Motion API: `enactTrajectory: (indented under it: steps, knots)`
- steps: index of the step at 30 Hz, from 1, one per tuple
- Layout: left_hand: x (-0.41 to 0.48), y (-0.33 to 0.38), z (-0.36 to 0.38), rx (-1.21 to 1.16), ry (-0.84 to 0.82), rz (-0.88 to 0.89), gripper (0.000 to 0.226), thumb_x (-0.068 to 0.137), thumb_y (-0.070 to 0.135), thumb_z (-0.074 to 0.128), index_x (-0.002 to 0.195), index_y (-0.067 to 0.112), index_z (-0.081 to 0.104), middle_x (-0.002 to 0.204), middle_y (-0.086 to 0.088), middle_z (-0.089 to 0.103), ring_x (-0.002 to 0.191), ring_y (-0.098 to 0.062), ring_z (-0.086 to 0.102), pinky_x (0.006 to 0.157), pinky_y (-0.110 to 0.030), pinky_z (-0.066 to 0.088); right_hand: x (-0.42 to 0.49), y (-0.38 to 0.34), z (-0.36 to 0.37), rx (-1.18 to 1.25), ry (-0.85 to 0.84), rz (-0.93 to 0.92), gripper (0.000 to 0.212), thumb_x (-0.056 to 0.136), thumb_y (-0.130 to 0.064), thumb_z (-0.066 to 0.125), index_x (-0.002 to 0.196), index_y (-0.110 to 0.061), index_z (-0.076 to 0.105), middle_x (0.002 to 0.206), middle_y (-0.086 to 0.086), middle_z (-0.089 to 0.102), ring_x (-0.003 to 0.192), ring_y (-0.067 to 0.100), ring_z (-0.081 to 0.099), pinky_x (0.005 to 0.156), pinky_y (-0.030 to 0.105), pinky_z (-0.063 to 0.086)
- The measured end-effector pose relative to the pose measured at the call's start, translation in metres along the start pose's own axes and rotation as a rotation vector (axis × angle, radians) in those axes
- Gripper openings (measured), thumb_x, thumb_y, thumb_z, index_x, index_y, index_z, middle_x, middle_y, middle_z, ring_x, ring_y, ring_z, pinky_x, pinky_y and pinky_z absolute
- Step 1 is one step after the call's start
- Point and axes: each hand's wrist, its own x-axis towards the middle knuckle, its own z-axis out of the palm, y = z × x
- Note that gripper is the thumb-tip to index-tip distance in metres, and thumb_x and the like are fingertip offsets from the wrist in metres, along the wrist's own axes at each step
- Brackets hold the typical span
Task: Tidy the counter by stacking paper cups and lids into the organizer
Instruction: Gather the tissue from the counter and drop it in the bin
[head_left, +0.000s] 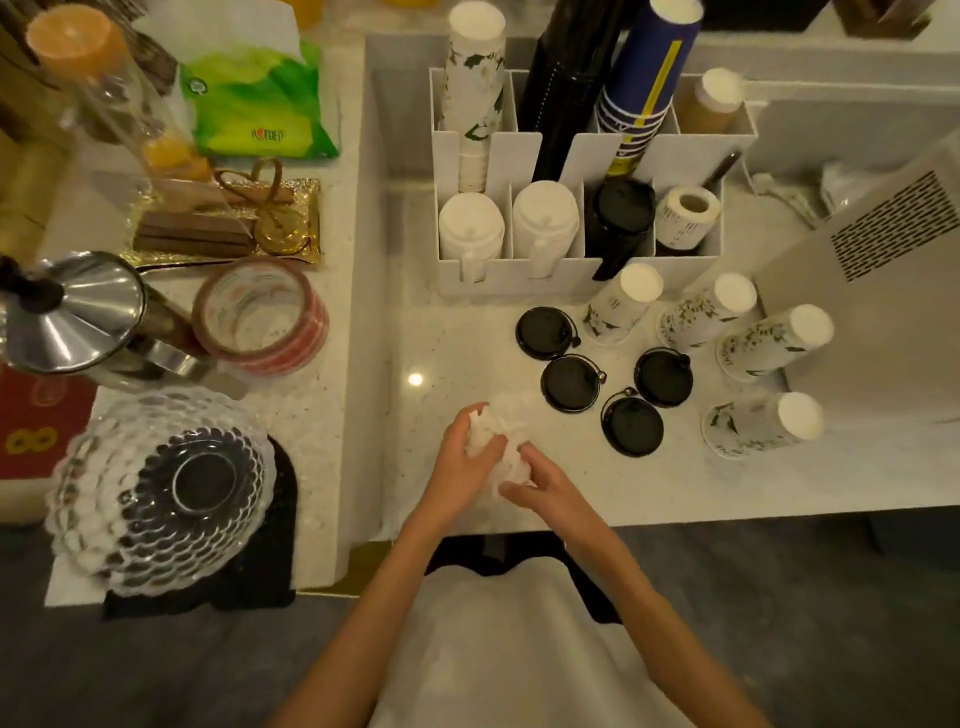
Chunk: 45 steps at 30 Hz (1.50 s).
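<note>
My left hand (460, 449) and my right hand (545, 480) both grip a crumpled white tissue (498, 431) low on the white counter (675, 483). To the right lie several black lids (569, 383), flat and loose. Beyond them several floral paper cups (621, 306) stand upside down. At the back, the white organizer (498, 283) holds cup stacks, white lids (470, 226), black lids (623, 208) and a label roll (685, 213).
A raised ledge on the left carries a glass bowl (161, 488), a metal pot (78, 317), tape rolls (260, 317), a gold tray (228, 218) and a green tissue pack (260, 104). A grey vented appliance (883, 260) stands at the right.
</note>
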Motion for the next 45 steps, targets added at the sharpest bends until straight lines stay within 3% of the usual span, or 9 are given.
enactTrajectory:
  steps: [2, 7, 11, 18, 23, 28, 31, 39, 45]
  knots:
    - [-0.001, 0.000, -0.001, 0.051, -0.050, -0.045, 0.027, 0.093, 0.025, 0.063, 0.113, 0.040, 0.054, 0.107, 0.018, 0.061, 0.101, -0.002, 0.060, 0.074, -0.014, 0.048, -0.008, -0.008, -0.020, -0.134, -0.017, -0.036, 0.063, 0.090, -0.017, 0.067, 0.130, -0.060, 0.044, 0.130, -0.024, 0.056, 0.115, 0.001, 0.058, 0.091, 0.017, 0.050]
    - [-0.014, 0.004, 0.012, 0.114, -0.205, -0.167, 0.022, 0.092, 0.024, 0.058, 0.109, 0.039, 0.055, 0.107, 0.011, 0.060, 0.097, -0.006, 0.059, 0.069, -0.017, 0.045, -0.034, -0.023, -0.052, -0.323, -0.092, -0.163, 0.088, 0.086, -0.025, 0.073, 0.150, -0.047, 0.018, 0.154, -0.026, 0.018, 0.133, -0.007, 0.033, 0.096, 0.019, 0.049]
    - [-0.037, 0.007, 0.038, 0.102, -0.188, -0.291, 0.048, 0.092, 0.018, 0.060, 0.136, 0.016, 0.040, 0.098, 0.010, 0.057, 0.084, -0.004, 0.058, 0.067, -0.020, 0.047, -0.048, -0.024, -0.050, -0.300, -0.176, -0.185, 0.061, 0.086, -0.011, 0.073, 0.139, -0.026, 0.047, 0.141, 0.000, 0.045, 0.127, 0.018, 0.048, 0.095, 0.031, 0.052]
    - [-0.101, -0.017, 0.041, -0.240, 0.074, -0.221, 0.064, 0.079, 0.053, 0.072, 0.133, 0.045, 0.036, 0.135, -0.002, 0.051, 0.117, -0.025, 0.061, 0.097, -0.044, 0.056, -0.049, 0.004, -0.046, -0.069, -0.062, -0.108, 0.040, 0.081, -0.004, 0.074, 0.116, -0.014, 0.058, 0.114, 0.008, 0.065, 0.106, 0.025, 0.064, 0.086, 0.034, 0.056]
    - [-0.156, -0.037, 0.040, -0.111, 0.238, -0.110, 0.052, 0.082, 0.044, 0.071, 0.128, 0.054, 0.047, 0.129, 0.023, 0.058, 0.122, -0.002, 0.056, 0.103, -0.041, 0.051, -0.052, 0.021, 0.005, -0.054, -0.253, -0.043, 0.038, 0.081, -0.027, 0.077, 0.116, -0.026, 0.061, 0.113, 0.001, 0.069, 0.107, 0.021, 0.067, 0.089, 0.037, 0.057]
    - [-0.210, -0.057, -0.005, -0.161, 0.549, -0.208, 0.039, 0.092, 0.026, 0.065, 0.128, 0.014, 0.057, 0.130, -0.011, 0.062, 0.119, -0.034, 0.059, 0.104, -0.056, 0.046, -0.048, 0.025, 0.056, -0.374, -0.585, -0.048, 0.077, 0.080, -0.026, 0.077, 0.135, -0.060, 0.035, 0.142, -0.028, 0.041, 0.126, -0.007, 0.045, 0.101, 0.016, 0.040]
    - [-0.235, -0.074, -0.036, -0.200, 0.533, -0.245, 0.026, 0.095, 0.007, 0.057, 0.121, 0.010, 0.058, 0.123, -0.018, 0.063, 0.113, -0.035, 0.061, 0.101, -0.058, 0.047, -0.048, 0.029, 0.098, -0.632, -0.698, -0.163, 0.084, 0.079, -0.032, 0.075, 0.141, -0.059, 0.024, 0.141, -0.034, 0.024, 0.126, -0.017, 0.028, 0.096, 0.002, 0.025]
    - [-0.298, -0.153, -0.135, -0.170, 0.597, -0.218, 0.065, 0.085, 0.024, 0.074, 0.137, 0.036, 0.038, 0.138, -0.001, 0.039, 0.126, -0.017, 0.047, 0.108, -0.044, 0.046, -0.042, 0.056, 0.236, -0.716, -0.654, 0.027, 0.047, 0.089, -0.022, 0.068, 0.132, -0.022, 0.050, 0.128, -0.002, 0.058, 0.120, 0.017, 0.055, 0.096, 0.023, 0.043]
    - [-0.270, -0.234, -0.196, -0.202, 0.768, -0.333, 0.047, 0.086, 0.024, 0.057, 0.127, 0.001, 0.057, 0.129, -0.022, 0.059, 0.121, -0.032, 0.056, 0.106, -0.045, 0.044, -0.001, 0.121, 0.328, -0.855, -0.625, 0.143, 0.039, 0.091, -0.013, 0.065, 0.129, -0.009, 0.056, 0.124, 0.006, 0.062, 0.117, 0.021, 0.058, 0.101, 0.034, 0.046]
